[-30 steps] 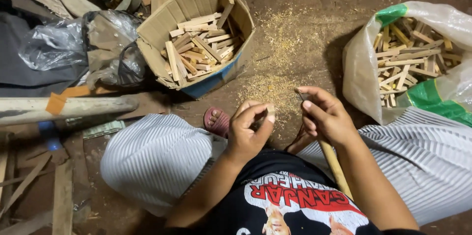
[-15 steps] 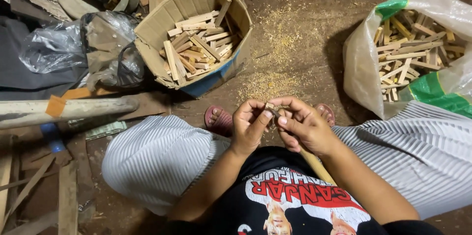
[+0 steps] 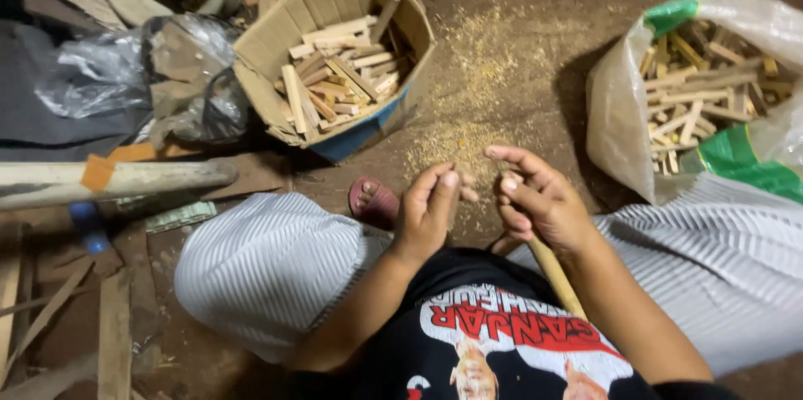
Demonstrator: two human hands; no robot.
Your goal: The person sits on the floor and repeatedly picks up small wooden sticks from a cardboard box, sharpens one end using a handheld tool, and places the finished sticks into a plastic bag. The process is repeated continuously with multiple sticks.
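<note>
- The dirt floor (image 3: 535,48) carries everything; a pale patch of sawdust (image 3: 468,115) lies on it just right of the cardboard box, between the box and the hands.
- The cardboard box (image 3: 276,53) is the landmark: open-topped, plain brown with a blue band along its lower front edge, tilted toward the person and partly filled with short cut wood sticks (image 3: 335,74) lying criss-cross.
- Well to the right of the box stands a clear plastic sack with green printed patches (image 3: 619,107), mouth open, holding more wood pieces of the same kind.
- Left of the box lie crumpled clear plastic bags (image 3: 92,74), and below-left of it a long pale pole (image 3: 117,182) with an orange tape patch.
- Below and right of the box, the left hand (image 3: 422,216) is curled shut around a small wood piece (image 3: 456,195), its long axis running roughly up toward the box.
- The right hand (image 3: 539,199) sits just beside it on the side away from the box, fingers bent, fingertips meeting that same wood piece; whether it grips or only touches, I cannot tell.
- The left hand is the nearer to the box, the right hand the nearer to the sack.
</note>
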